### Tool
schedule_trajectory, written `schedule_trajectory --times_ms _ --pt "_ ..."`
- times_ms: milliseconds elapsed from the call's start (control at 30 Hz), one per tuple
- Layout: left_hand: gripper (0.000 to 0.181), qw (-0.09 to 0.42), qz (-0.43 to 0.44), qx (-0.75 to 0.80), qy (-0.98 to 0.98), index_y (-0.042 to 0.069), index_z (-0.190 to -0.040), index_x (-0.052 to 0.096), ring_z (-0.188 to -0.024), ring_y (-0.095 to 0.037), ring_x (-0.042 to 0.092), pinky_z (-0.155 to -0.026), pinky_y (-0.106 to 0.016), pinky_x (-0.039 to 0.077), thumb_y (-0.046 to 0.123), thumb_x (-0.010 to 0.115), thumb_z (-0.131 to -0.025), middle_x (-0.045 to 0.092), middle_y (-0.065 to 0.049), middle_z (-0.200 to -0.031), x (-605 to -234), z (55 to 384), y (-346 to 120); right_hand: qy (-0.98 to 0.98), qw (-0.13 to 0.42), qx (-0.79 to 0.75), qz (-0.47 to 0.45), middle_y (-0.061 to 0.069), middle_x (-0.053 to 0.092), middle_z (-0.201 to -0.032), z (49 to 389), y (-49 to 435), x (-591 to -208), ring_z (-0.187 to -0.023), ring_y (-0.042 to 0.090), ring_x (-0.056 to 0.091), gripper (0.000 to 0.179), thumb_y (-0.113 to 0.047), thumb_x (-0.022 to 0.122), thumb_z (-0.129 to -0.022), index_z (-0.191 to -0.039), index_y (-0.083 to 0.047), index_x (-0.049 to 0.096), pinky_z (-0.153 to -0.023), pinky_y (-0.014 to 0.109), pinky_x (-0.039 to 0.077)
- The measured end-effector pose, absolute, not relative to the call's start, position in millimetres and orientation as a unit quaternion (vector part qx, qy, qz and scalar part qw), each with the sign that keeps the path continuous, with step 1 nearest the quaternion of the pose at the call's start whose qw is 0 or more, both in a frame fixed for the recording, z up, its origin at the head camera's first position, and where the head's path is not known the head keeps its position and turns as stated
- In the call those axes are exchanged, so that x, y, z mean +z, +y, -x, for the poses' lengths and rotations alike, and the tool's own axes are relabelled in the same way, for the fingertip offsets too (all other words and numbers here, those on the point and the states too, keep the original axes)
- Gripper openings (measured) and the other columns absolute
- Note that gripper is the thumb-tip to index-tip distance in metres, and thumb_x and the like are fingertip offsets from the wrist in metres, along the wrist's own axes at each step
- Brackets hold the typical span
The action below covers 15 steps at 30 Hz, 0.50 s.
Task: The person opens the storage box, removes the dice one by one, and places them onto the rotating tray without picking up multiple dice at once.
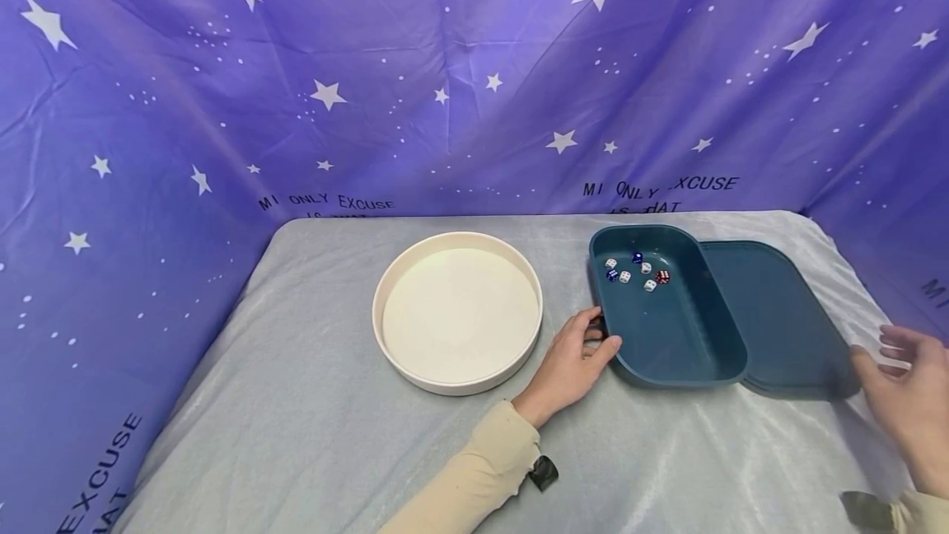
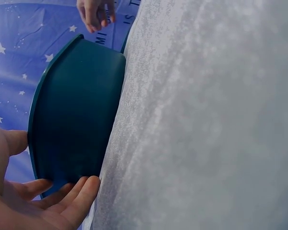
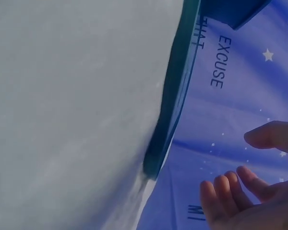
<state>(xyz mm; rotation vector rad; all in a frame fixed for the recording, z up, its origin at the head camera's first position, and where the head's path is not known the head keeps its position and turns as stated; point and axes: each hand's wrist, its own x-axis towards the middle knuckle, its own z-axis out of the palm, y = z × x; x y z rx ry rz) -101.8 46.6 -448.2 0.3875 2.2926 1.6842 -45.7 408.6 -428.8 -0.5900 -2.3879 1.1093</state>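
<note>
A dark teal rectangular plastic box (image 1: 667, 344) stands open-topped on the cloth, with several small dice (image 1: 646, 268) near its back left: white, blue and red. My left hand (image 1: 571, 361) holds its left side, thumb at the rim and fingers against the outer wall (image 2: 77, 110). A matching teal lid (image 1: 778, 311) lies flat to the right, partly hidden by the box. Beside the lid's right edge, my right hand (image 1: 908, 394) hovers with fingers loosely bent and nothing in them. The right wrist view shows a gap between that hand and the lid (image 3: 170, 105).
A round cream tray (image 1: 460, 316) with a low rim sits left of the box. Pale grey cloth (image 1: 296, 402) covers the table. Purple star-printed curtains (image 1: 415, 48) hang behind and at both sides.
</note>
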Motion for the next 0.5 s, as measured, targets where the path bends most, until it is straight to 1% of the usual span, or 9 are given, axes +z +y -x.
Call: schedule_trajectory --times_ms 67,167,200,233,300,367,400,433,500 --pt "0.057 0.136 -0.136 0.583 0.789 0.017 -0.150 0.041 -0.109 -0.005 0.061 -0.090 -0.017 0.055 0.042 0.056 -0.101 0.054 -0.002 -0.137 -447.7 101.9 46.1 -0.860 0.226 0.408 0.207 -0.030 0.038 -0.099 47.1 406.1 -426.9 -0.077 -0.021 0.040 0.046 -0.003 0.056 -0.091 -0.115 -0.040 0.043 -0.067 -0.008 0.036" --pt "0.056 0.134 -0.139 0.587 0.786 0.017 -0.150 0.041 -0.111 -0.004 0.060 -0.091 -0.017 0.054 0.041 0.056 -0.101 0.053 -0.002 -0.138 -446.9 102.1 45.4 -0.864 0.229 0.400 0.202 -0.030 0.036 -0.100 49.5 401.5 -423.5 -0.078 -0.022 0.040 0.044 -0.002 0.056 -0.090 -0.122 -0.032 0.048 -0.066 -0.009 0.037" --pt "0.056 0.133 -0.140 0.588 0.786 0.017 -0.149 0.041 -0.112 -0.004 0.060 -0.091 -0.017 0.054 0.040 0.056 -0.101 0.053 -0.002 -0.138 -446.6 102.1 45.1 -0.865 0.230 0.398 0.200 -0.030 0.036 -0.101 50.0 399.4 -422.2 -0.079 -0.022 0.040 0.045 -0.002 0.056 -0.090 -0.122 -0.033 0.048 -0.068 -0.009 0.037" --pt "0.055 0.131 -0.140 0.589 0.785 0.017 -0.149 0.041 -0.113 -0.004 0.059 -0.092 -0.016 0.054 0.040 0.056 -0.101 0.053 -0.002 -0.139 -446.3 102.1 44.8 -0.869 0.227 0.393 0.197 -0.030 0.033 -0.104 50.2 397.6 -420.9 -0.079 -0.023 0.039 0.045 -0.003 0.056 -0.091 -0.127 -0.029 0.049 -0.068 -0.009 0.036" --pt "0.055 0.127 -0.140 0.589 0.786 0.017 -0.149 0.042 -0.114 -0.004 0.059 -0.093 -0.016 0.054 0.040 0.056 -0.102 0.054 -0.002 -0.138 -445.6 101.8 43.9 -0.877 0.218 0.383 0.189 -0.027 0.031 -0.108 50.6 394.1 -417.8 -0.078 -0.024 0.039 0.044 -0.004 0.057 -0.091 -0.134 -0.013 0.051 -0.067 -0.009 0.036" --pt "0.054 0.122 -0.141 0.587 0.788 0.017 -0.149 0.042 -0.114 -0.004 0.058 -0.094 -0.016 0.053 0.039 0.056 -0.102 0.054 -0.002 -0.137 -444.9 101.4 42.5 -0.885 0.212 0.373 0.181 -0.026 0.027 -0.111 51.4 390.7 -414.5 -0.079 -0.025 0.038 0.047 -0.006 0.058 -0.092 -0.138 -0.003 0.049 -0.068 -0.010 0.035" --pt "0.054 0.120 -0.142 0.585 0.789 0.017 -0.149 0.042 -0.114 -0.004 0.058 -0.094 -0.017 0.053 0.039 0.056 -0.102 0.054 -0.003 -0.137 -443.9 101.1 41.6 -0.888 0.209 0.368 0.178 -0.026 0.027 -0.111 52.2 389.3 -412.4 -0.078 -0.026 0.038 0.047 -0.007 0.058 -0.092 -0.138 0.000 0.049 -0.068 -0.010 0.036" --pt "0.053 0.117 -0.143 0.584 0.790 0.017 -0.149 0.042 -0.114 -0.004 0.058 -0.095 -0.017 0.053 0.039 0.056 -0.102 0.055 -0.003 -0.137 -443.1 101.0 40.8 -0.891 0.208 0.365 0.170 -0.025 0.026 -0.112 53.4 388.3 -410.7 -0.078 -0.026 0.038 0.051 -0.007 0.059 -0.092 -0.139 0.007 0.046 -0.067 -0.010 0.036" --pt "0.053 0.113 -0.147 0.583 0.791 0.016 -0.149 0.042 -0.114 -0.004 0.058 -0.096 -0.018 0.053 0.038 0.055 -0.102 0.055 -0.005 -0.137 -440.9 100.6 38.9 -0.896 0.215 0.355 0.161 -0.027 0.028 -0.110 56.5 384.8 -407.1 -0.080 -0.027 0.037 0.051 -0.007 0.060 -0.092 -0.137 0.012 0.045 -0.069 -0.010 0.034"
